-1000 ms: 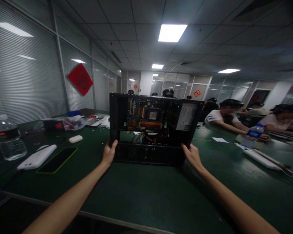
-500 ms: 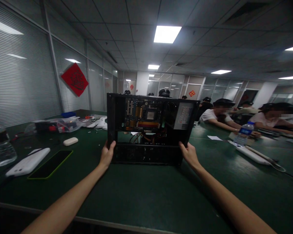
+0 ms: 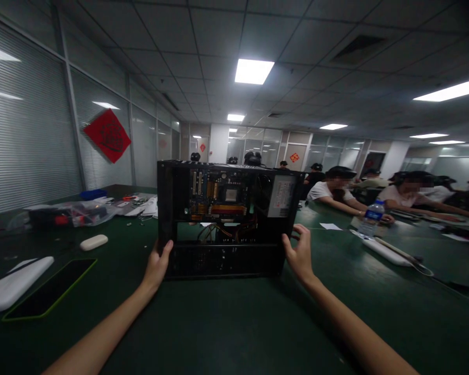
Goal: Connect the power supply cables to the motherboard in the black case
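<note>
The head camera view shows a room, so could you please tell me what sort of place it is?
Probably an office or training room: it has glass partitions with blinds, ceiling light panels and a large green table with other people beside it.

Open table (image 3: 226,323) lies before the upright computer case (image 3: 226,255) (a wall across the middle).

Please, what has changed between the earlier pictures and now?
The right hand has spread its fingers, its thumb remaining at the edge of the open, boxy black computer case. The view turned rightward. The left hand still grips the case, which stays upright.
</note>
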A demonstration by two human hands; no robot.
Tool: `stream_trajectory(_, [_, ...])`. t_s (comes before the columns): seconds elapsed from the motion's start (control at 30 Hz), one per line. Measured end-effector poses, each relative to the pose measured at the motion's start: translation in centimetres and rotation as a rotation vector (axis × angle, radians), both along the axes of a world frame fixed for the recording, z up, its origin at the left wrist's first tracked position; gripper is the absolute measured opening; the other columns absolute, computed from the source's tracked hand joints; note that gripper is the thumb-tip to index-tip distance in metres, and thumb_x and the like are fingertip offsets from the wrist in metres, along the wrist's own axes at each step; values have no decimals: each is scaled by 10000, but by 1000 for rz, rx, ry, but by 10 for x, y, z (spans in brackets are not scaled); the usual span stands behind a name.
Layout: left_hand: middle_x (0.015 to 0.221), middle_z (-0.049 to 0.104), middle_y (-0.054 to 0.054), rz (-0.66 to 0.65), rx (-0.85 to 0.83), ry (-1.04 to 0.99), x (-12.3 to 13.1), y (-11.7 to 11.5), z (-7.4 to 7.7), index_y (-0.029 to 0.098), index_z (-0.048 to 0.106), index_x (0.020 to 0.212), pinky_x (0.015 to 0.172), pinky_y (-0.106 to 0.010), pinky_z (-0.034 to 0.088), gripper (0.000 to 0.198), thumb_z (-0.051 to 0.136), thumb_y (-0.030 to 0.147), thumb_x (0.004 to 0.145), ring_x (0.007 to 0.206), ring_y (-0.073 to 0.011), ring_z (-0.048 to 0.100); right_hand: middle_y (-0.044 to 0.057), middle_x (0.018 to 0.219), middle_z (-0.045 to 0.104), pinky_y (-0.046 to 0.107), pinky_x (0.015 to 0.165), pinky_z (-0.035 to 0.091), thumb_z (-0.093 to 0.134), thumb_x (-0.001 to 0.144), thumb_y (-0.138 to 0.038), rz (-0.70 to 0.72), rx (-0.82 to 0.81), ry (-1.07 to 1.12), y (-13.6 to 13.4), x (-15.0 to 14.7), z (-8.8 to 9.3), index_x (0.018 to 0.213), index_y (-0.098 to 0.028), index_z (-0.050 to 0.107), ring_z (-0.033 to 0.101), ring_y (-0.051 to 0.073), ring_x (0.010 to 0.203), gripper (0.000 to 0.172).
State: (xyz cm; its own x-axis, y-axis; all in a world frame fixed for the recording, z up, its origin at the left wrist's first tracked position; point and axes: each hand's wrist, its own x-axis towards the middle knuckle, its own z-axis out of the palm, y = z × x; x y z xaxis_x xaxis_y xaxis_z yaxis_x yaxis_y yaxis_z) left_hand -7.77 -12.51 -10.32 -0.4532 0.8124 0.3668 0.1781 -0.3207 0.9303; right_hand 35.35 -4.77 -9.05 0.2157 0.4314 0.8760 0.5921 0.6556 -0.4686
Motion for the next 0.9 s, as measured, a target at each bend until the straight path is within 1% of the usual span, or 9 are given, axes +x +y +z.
stream_trajectory(0.1, [1393,690,-175,-14,-23,-7,0,-2,3,151,643,1306,1198,-503,428,829,632,795,785,1353,-393,606,118,1116,599,493,960,521,579,973,-402,-70,217,-104,-10,-3,12,1065,-212,584,594,280,1092,212])
stream_trajectory(0.23, [1380,675,-191,15,-6,61,2,-6,7,156,591,1354,1214,-575,398,826,604,778,810,1350,-416,593,124,1098,643,479,967,521,535,1009,-286,21,206,-412,-29,-21,32,1013,-231,636,613,278,1075,116])
stream_trajectory(0.33, [1470,594,-196,116,144,156,8,-15,12,182,503,1441,1230,-579,390,768,617,672,861,1411,-397,543,125,1061,683,416,925,535,484,1040,-287,170,-10,-595,-29,-44,47,1027,-222,663,643,258,1013,192])
stream_trajectory(0.43, [1555,499,-170,257,443,332,17,-32,20,228,474,1443,1269,-555,360,660,674,494,873,1484,-361,470,136,1047,727,383,906,516,480,1048,-326,238,-371,-729,-8,-67,62,1047,-177,707,672,261,986,271])
stream_trajectory(0.5, [1516,537,-136,290,620,485,23,-44,30,267,541,1351,1246,-563,398,534,705,366,853,1445,-351,512,149,1127,755,367,911,508,474,1057,-338,362,-648,-804,14,-81,70,1110,-146,740,692,264,1016,332])
stream_trajectory(0.57, [1371,649,-98,204,711,633,27,-53,42,298,618,1228,1125,-534,522,383,686,249,854,1284,-328,639,116,1160,773,337,899,513,511,1045,-343,501,-852,-879,34,-93,76,1129,-157,771,704,252,1036,330])
stream_trajectory(0.67, [1118,753,-54,-84,716,828,35,-55,71,298,698,1072,905,-384,609,235,611,167,899,1024,-250,737,46,1105,794,284,886,508,586,1001,-364,689,-997,-937,56,-107,76,1052,-188,811,709,212,1010,290])
stream_trajectory(0.8, [1035,783,-64,-443,395,1046,50,-38,121,255,762,1027,892,-337,588,225,547,295,979,969,-232,745,14,889,775,252,781,474,631,936,-366,731,-1036,-916,66,-114,65,888,-181,805,668,171,840,258])
stream_trajectory(0.9, [1207,777,-76,-576,167,1170,66,-20,153,260,774,1170,1018,-377,554,312,545,389,1002,1113,-268,730,-22,632,618,247,587,365,604,927,-465,723,-983,-857,64,-115,60,745,-173,720,511,130,613,364])
